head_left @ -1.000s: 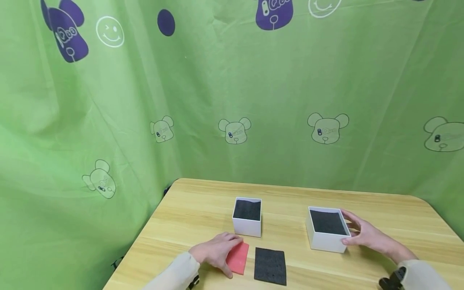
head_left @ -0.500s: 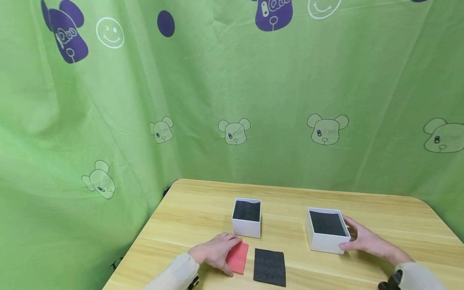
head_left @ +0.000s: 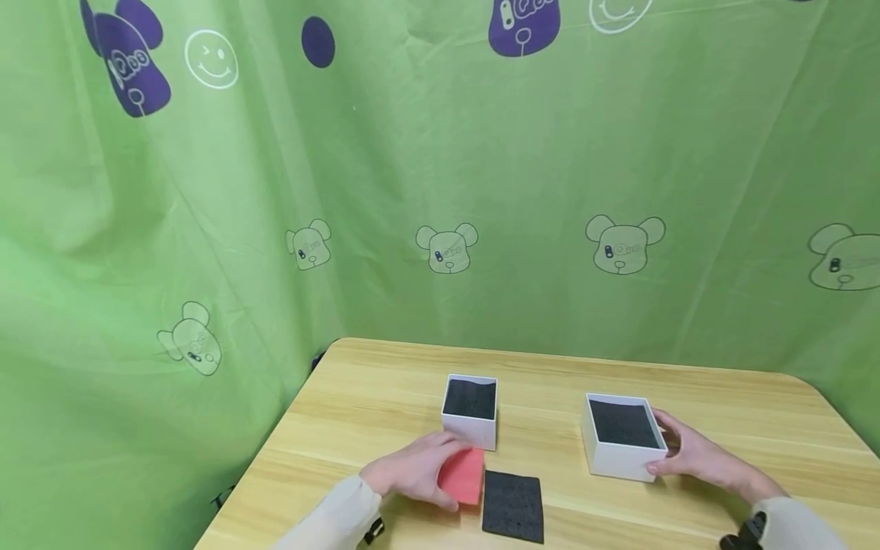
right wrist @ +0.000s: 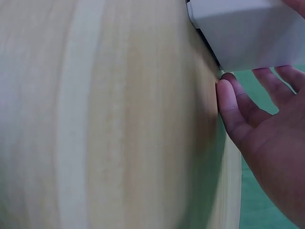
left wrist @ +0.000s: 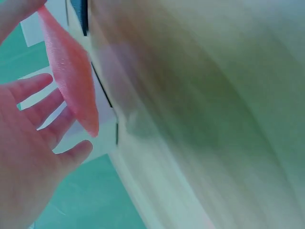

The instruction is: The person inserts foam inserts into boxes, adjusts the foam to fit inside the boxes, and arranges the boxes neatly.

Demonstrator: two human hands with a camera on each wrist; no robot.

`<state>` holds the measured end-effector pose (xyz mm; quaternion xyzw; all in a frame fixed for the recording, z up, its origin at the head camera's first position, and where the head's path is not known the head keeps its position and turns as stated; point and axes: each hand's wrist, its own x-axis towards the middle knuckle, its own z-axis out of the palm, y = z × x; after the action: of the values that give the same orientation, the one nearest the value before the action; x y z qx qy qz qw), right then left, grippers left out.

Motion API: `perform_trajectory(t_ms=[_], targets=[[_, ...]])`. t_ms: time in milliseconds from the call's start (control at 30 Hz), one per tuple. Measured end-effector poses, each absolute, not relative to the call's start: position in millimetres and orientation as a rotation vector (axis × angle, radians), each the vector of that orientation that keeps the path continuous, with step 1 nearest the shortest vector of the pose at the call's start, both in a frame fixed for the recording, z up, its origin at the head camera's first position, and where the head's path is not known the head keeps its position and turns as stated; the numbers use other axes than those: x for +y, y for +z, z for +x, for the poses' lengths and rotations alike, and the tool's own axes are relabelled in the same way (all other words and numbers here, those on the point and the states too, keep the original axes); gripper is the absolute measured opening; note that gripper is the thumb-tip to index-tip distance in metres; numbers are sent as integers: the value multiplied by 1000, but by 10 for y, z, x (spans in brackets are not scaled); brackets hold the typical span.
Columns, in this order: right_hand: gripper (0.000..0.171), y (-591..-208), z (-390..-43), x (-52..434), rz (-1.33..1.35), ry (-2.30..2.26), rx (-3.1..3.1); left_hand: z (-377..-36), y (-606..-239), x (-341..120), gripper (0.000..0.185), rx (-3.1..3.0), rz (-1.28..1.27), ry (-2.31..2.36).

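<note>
My left hand grips a thin, soft-looking red sheet by its edges, just in front of the small white box. Seen from the left wrist, the red sheet bows between the fingers and is raised off the table. A black square sheet lies flat to its right. At the right, my right hand holds the right side of the larger white box, thumb near its front corner and fingers behind. A dark sheet fills the larger box's opening; another dark sheet covers the small box's.
Everything stands on a light wooden table. Behind and to the left hangs a green curtain with bear and smiley prints. Black straps show at the wrists.
My left hand has lifted the red sheet and moved it slightly right and away from me, toward the small box and the black sheet. The right hand and its box stay put.
</note>
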<state>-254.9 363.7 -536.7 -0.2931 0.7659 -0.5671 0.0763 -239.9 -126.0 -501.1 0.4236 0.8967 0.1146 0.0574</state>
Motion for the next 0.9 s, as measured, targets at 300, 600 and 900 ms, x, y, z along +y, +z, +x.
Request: perform_trajectory(t_ms=[300,600,900], targets=[[91,-5351,-2518,3655,-835,-1658,2335,-2354,-4803,-1011,83,2703,1383,371],[93,-5347,-2513,3646,-758,-1622,2382,-2367,-4593,-504,82,2667,1486,281],[91,-5342,-2541,3639,-856,-1676,2296,-2502,-4458,-26,77,2706,1490,265]])
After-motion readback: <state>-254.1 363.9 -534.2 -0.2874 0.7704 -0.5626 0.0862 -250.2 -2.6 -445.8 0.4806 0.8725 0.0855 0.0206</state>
